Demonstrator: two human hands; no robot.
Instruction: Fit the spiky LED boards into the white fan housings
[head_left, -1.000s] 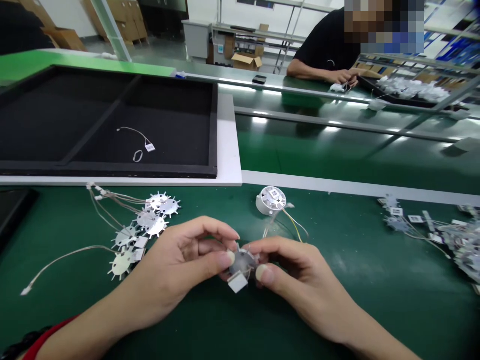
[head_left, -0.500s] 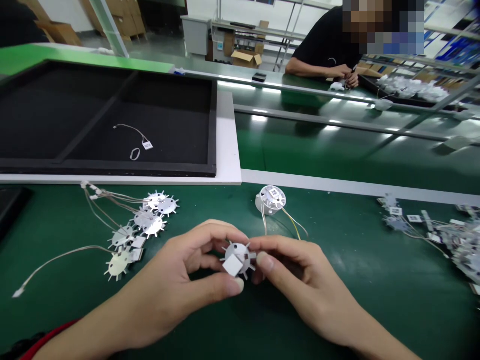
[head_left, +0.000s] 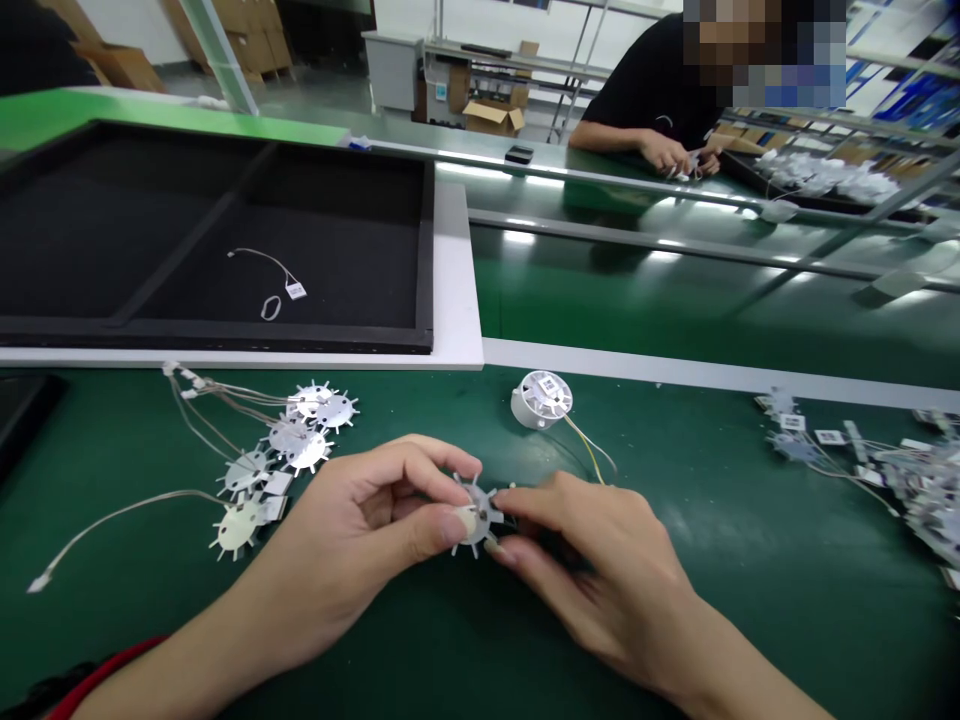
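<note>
In front of me, my left hand (head_left: 409,515) pinches a small silvery disc with teeth round its rim (head_left: 481,515), thumb on its face and fingers behind. The left thumb covers the disc's lower left. My right hand (head_left: 592,570) closes on the disc's right edge, with index finger and thumb at its teeth; whether a wire lies between them I cannot tell. Just beyond the hands stands a round white housing (head_left: 541,400) with a similar toothed disc and a square code label on top, and thin white and yellow wires trailing from it.
Several toothed discs with wires (head_left: 307,450) lie left on the green table (head_left: 675,620). A heap of similar parts (head_left: 922,490) sits far right. A black divided tray (head_left: 345,220) holds a wired label piece (head_left: 295,290). Across the bench, a person (head_left: 645,100) handles white parts.
The left thumb has moved up onto the disc, covering the white square piece seen on it before. My right fingers have shifted along its right edge. The housing's front wires are now hidden.
</note>
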